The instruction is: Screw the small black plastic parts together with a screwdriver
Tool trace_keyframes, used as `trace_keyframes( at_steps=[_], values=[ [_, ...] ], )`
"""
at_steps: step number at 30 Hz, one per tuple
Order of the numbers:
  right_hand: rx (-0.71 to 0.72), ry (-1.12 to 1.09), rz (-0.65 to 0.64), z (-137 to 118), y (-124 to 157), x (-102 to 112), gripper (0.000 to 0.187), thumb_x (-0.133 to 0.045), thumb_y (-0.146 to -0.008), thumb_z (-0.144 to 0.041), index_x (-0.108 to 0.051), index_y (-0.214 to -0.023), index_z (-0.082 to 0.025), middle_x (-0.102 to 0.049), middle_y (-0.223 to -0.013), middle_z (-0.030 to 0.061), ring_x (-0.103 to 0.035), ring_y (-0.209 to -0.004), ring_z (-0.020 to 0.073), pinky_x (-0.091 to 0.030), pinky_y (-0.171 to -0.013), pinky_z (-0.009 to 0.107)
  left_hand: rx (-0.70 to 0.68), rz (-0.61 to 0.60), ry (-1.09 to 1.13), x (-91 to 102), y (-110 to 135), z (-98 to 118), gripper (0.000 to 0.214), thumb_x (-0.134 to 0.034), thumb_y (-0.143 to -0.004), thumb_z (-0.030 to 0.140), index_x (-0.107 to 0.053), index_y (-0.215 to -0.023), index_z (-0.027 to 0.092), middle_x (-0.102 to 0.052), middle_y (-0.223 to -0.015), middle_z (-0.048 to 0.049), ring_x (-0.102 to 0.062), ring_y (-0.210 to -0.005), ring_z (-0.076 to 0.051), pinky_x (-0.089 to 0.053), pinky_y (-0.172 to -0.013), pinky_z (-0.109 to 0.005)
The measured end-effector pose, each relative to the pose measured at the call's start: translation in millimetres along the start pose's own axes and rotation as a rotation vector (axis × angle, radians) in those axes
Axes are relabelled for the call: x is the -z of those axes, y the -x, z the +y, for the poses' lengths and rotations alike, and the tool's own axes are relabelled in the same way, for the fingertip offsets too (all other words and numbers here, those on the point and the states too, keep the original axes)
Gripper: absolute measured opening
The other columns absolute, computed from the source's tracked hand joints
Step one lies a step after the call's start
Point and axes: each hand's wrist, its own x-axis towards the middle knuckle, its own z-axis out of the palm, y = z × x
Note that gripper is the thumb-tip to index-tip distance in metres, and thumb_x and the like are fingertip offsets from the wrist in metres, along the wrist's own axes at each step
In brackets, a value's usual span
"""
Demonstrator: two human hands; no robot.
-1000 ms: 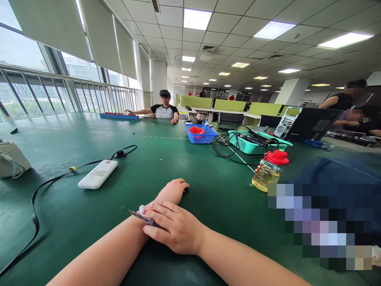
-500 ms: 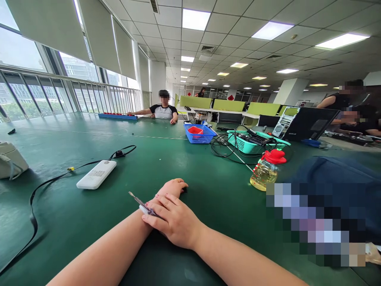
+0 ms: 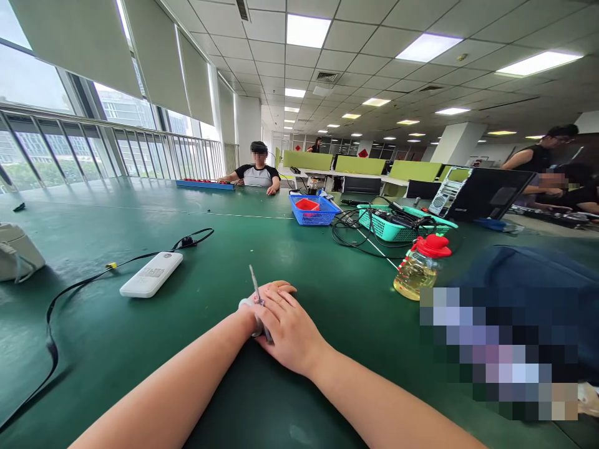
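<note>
My left hand lies on the green table with its fingers curled; what they hold, if anything, is hidden. My right hand rests on top of it and covers most of it. The right fingers pinch a thin screwdriver-like tool with a clear handle; its metal tip points up and away from me. A small white piece shows at the left wrist beside the tool's handle.
A white power strip with a black cable lies to the left, a white device at the far left. An oil bottle with red cap, blue basket and teal basket stand right of centre. A person sits across.
The right hand slid forward over the left hand, and the tool swung from pointing left to pointing up and away. The person across moved a long blue strip to the right.
</note>
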Motion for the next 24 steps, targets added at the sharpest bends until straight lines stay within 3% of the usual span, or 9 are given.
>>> trace_keyframes(
  at_steps=[3, 6, 10, 15, 19, 24],
  values=[
    [-0.048, -0.048, 0.072, 8, 1, 11, 0.052, -0.068, -0.079, -0.026, -0.050, -0.126, -0.017, -0.062, -0.121, 0.0145, -0.051, -0.120, 0.0304, -0.040, -0.101, 0.048, -0.004, -0.046, -0.011, 4.8, 2, 1, 0.043, -0.056, -0.081, 0.020, -0.059, -0.124, 0.023, -0.063, -0.126, -0.0025, -0.057, -0.118, -0.022, -0.040, -0.106, -0.030],
    [-0.123, -0.114, 0.190, 20, 3, 26, 0.036, -0.066, -0.082, -0.034, -0.055, -0.114, -0.020, -0.067, -0.103, 0.0103, -0.059, -0.101, 0.0276, -0.044, -0.090, 0.044, 0.051, 0.021, -0.081, 8.4, 1, 1, 0.047, -0.058, -0.081, 0.023, -0.056, -0.127, 0.018, -0.061, -0.128, -0.0087, -0.054, -0.120, -0.025, -0.038, -0.108, -0.037],
    [-0.232, -0.148, 0.296, 36, 9, 40, 0.023, -0.050, -0.091, -0.039, -0.061, -0.099, -0.020, -0.068, -0.083, 0.0062, -0.059, -0.077, 0.0216, -0.042, -0.075, 0.038, 0.130, 0.031, -0.177, 11.4, 1, 1, 0.045, -0.065, -0.079, 0.028, -0.060, -0.123, 0.020, -0.065, -0.121, -0.0088, -0.055, -0.117, -0.027, -0.041, -0.105, -0.039],
    [-0.316, -0.260, 0.381, 44, 15, 39, 0.041, -0.036, -0.098, -0.031, -0.061, -0.067, -0.021, -0.061, -0.060, 0.0013, -0.050, -0.059, 0.0155, -0.036, -0.066, 0.034, 0.177, -0.021, -0.207, 14.4, 2, 3, 0.039, -0.064, -0.081, 0.033, -0.065, -0.118, 0.021, -0.068, -0.115, -0.0071, -0.055, -0.114, -0.026, -0.042, -0.103, -0.038],
    [-0.298, -0.342, 0.369, 42, 15, 36, 0.043, -0.035, -0.097, -0.026, -0.058, -0.062, -0.021, -0.058, -0.056, 0.0000, -0.049, -0.057, 0.0143, -0.037, -0.067, 0.033, 0.181, -0.031, -0.182, 15.4, 1, 3, 0.039, -0.065, -0.080, 0.033, -0.065, -0.118, 0.023, -0.068, -0.115, -0.0058, -0.055, -0.114, -0.025, -0.042, -0.103, -0.038],
    [-0.224, -0.297, 0.252, 40, 14, 36, 0.035, -0.037, -0.092, -0.021, -0.058, -0.063, -0.021, -0.058, -0.057, 0.0005, -0.049, -0.057, 0.0149, -0.037, -0.067, 0.033, 0.179, -0.037, -0.176, 16.5, 0, 3, 0.040, -0.065, -0.080, 0.034, -0.065, -0.118, 0.023, -0.069, -0.113, -0.0052, -0.056, -0.114, -0.026, -0.042, -0.103, -0.038]
  ],
)
